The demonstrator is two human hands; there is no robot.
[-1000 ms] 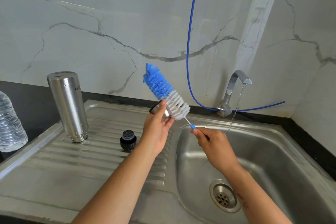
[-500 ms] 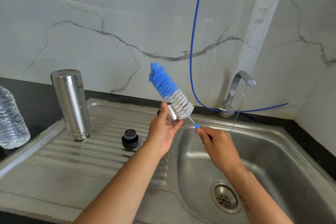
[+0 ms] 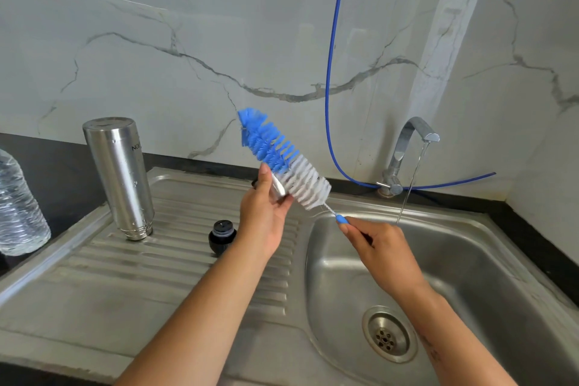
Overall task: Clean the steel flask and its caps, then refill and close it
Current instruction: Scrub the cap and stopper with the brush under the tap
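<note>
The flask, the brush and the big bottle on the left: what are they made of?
Flask: looks like brushed steel, with a dull sheen and water droplets. Brush: blue and white bristles, probably nylon, on a twisted wire stem with a blue plastic-looking handle. Bottle: clear ribbed plastic, see-through.

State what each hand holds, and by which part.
The left hand grips the steel cap around its side. The right hand grips the bottle brush by its blue handle.

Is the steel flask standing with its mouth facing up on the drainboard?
No, the steel flask stands upside down, its threaded mouth resting on the drainboard.
</note>
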